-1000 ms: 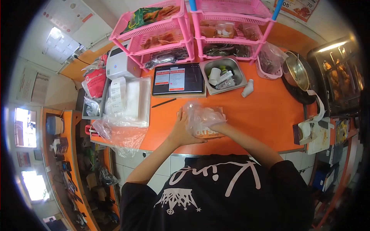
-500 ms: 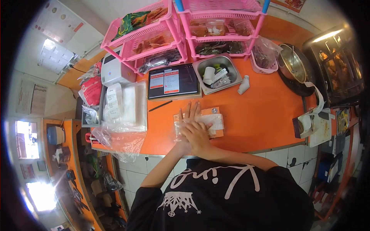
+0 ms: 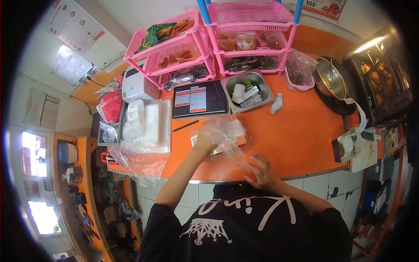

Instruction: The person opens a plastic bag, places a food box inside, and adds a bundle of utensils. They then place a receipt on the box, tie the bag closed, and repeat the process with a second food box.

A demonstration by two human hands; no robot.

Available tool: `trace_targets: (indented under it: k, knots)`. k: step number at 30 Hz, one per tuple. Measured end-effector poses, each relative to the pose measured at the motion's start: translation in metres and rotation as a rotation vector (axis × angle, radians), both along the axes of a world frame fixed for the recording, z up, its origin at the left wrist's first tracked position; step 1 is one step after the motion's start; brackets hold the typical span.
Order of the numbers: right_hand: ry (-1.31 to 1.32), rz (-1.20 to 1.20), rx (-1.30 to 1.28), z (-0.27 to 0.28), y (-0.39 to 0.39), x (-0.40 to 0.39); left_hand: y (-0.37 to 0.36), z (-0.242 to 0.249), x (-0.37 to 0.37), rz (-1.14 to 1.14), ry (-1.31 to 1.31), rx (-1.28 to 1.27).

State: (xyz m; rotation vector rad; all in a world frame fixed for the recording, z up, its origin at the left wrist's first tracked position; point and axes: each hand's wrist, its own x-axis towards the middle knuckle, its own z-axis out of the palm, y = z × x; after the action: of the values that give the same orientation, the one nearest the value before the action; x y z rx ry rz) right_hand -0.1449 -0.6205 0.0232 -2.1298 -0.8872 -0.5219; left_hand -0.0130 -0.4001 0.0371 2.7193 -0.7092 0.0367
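Observation:
My left hand [image 3: 207, 136] has its fingers closed on a clear plastic bag [image 3: 228, 142], blurred by motion. The bag hangs to the right, over an orange-and-white flat box [image 3: 241, 139] on the orange counter. My right hand [image 3: 263, 174] is near the counter's front edge, its fingers apart beside the bag's trailing end. Much of the box is covered by the bag and my left hand. A black pen [image 3: 186, 125] lies behind and left of my left hand.
A tablet [image 3: 201, 99] stands behind the box, beside a metal tray [image 3: 263, 105] of small items. A white bottle-like object [image 3: 276, 104] lies right of it. Pink racks [image 3: 248, 52] line the back. Plastic sheets [image 3: 152, 126] sit left; a pan [image 3: 330, 79] sits right.
My hands were crossed, pressing on the box. Now they are apart: the left has lifted with the clear plastic bag, and the right has drawn back toward the front edge, fingers spread.

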Motion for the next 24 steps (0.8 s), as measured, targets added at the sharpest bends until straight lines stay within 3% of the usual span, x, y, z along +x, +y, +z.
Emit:
trace_targets:
  k: [2,3,5,6,7,10,12,19,21,22,23,24]
  knots:
    - [-0.107,-0.018,-0.076,-0.015,-0.007,0.007,0.016,0.011,0.000,0.342,0.253,-0.504]
    - [-0.210,-0.035,-0.159,-0.017,-0.007,0.013,0.021,0.032,-0.003,0.348,0.249,-0.496]
    - [-0.235,-0.022,-0.280,-0.008,-0.005,0.029,0.039,0.074,-0.008,0.297,0.101,0.086]
    - [-0.263,-0.017,-0.409,-0.004,-0.002,0.040,0.106,-0.032,0.018,0.351,0.584,-0.783]
    - [-0.266,-0.010,-0.396,-0.007,0.003,0.054,0.106,-0.011,0.001,0.311,0.494,-0.580]
    - [-0.434,0.017,-0.456,-0.010,0.022,0.097,0.110,-0.007,-0.037,0.300,0.435,-0.561]
    - [-0.372,0.153,-0.132,0.012,0.041,0.113,0.114,-0.016,-0.060,0.333,0.414,-0.598]
    - [-0.155,0.530,0.357,-0.006,0.103,0.110,0.157,-0.039,-0.127,0.502,0.346,-0.773]
    - [0.220,0.503,0.540,-0.016,0.119,0.089,0.157,-0.022,-0.134,0.531,0.338,-0.810]
    - [0.226,0.510,0.536,-0.009,0.117,0.080,0.143,0.008,-0.133,0.629,0.323,-0.678]
    - [0.624,0.572,0.412,0.006,0.113,0.070,0.134,0.033,-0.132,0.721,0.309,-0.542]
    - [1.020,0.615,0.271,0.013,0.109,0.060,0.135,0.045,-0.130,0.441,0.044,0.185]
